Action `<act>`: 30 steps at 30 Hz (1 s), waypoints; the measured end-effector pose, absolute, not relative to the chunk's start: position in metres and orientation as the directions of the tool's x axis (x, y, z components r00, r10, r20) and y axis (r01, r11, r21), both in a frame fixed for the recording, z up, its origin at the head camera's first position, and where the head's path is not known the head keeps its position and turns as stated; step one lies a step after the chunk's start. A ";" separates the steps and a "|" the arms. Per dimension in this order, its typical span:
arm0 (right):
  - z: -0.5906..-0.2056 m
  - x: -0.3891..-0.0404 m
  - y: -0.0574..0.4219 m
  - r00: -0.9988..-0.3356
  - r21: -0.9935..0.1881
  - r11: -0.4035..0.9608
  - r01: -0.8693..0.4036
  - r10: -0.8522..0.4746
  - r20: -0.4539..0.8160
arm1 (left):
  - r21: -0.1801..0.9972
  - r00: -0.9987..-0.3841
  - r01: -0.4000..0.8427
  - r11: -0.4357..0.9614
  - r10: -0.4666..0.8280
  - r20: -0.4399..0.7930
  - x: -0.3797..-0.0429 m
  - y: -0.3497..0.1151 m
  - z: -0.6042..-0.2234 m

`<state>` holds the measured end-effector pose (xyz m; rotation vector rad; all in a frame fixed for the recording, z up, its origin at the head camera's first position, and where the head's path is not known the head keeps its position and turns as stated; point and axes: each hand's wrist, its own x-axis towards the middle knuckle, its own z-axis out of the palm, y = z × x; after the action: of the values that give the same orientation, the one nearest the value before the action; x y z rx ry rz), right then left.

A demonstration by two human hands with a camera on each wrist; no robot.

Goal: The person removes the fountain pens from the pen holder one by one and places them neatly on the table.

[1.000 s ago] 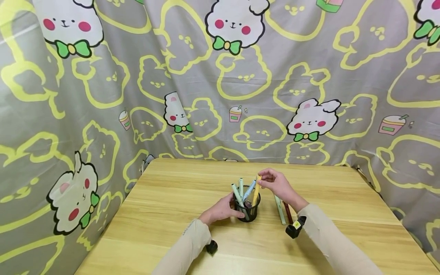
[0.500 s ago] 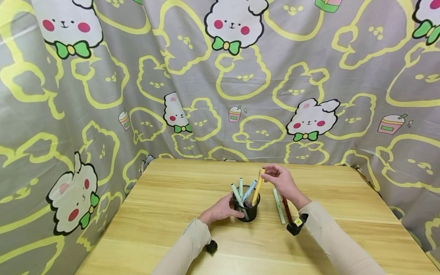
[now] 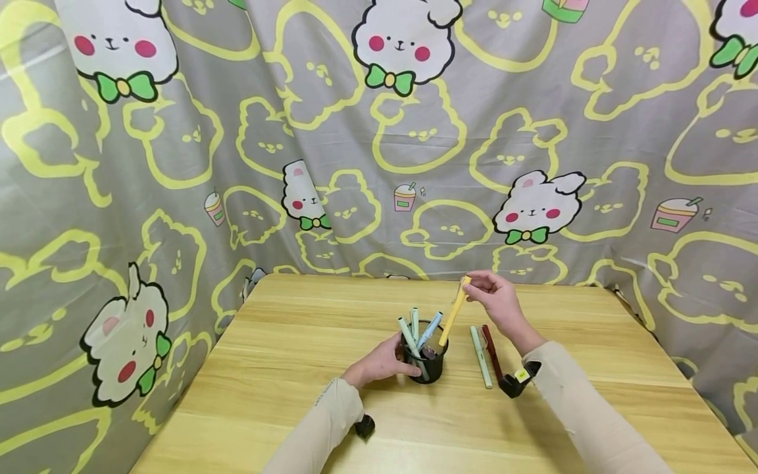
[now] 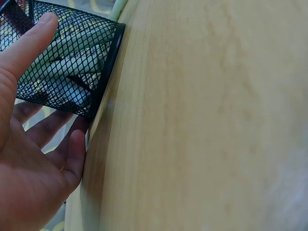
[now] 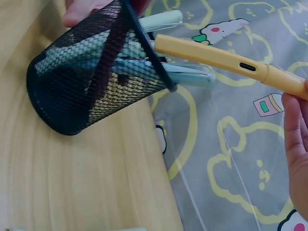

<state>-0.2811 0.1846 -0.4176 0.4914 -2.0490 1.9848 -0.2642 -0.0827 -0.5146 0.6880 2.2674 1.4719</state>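
Observation:
My left hand (image 3: 381,362) grips a black mesh pen holder (image 3: 435,370) standing upright on the table, the thumb on the near side and fingers round the other in the left wrist view. Between thumb and fingertips my right hand (image 3: 500,303) pinches a yellow fountain pen (image 3: 454,313) near its cap end. The pen slants, its lower end at the holder's rim; in the right wrist view a dark slot marks its barrel (image 5: 207,53). Pale green pens (image 3: 408,336) and a blue pen (image 3: 430,329) lean inside the holder. Something dark purple also shows in there.
Right of the holder, a pale green pen (image 3: 481,355) and a dark red pen (image 3: 491,352) lie side by side on the wooden table (image 3: 284,342). A grey patterned curtain (image 3: 355,230) hangs behind the table and at its sides.
My right hand has moved up and to the right, drawing the yellow fountain pen most of the way up out of the holder. The left hand and holder have stayed put.

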 end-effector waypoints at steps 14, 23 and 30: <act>-0.414 -0.284 0.201 -0.924 -0.905 -0.201 -0.374 -0.005 0.383 | 0.918 -0.813 0.211 0.335 0.581 -0.026 -0.266 -0.082 -0.516; -0.412 -0.283 0.219 -0.933 -0.908 -0.233 -0.349 -0.004 0.360 | 0.919 -0.809 0.211 0.333 0.587 -0.027 -0.266 -0.084 -0.516; -0.418 -0.282 0.235 -0.940 -0.931 -0.156 -0.330 -0.038 0.339 | 0.920 -0.808 0.210 0.331 0.589 -0.028 -0.264 -0.084 -0.514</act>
<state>-0.2824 0.2349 -0.4180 0.4244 -1.9006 2.2106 -0.2643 -0.0843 -0.5137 0.7086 2.2446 1.4710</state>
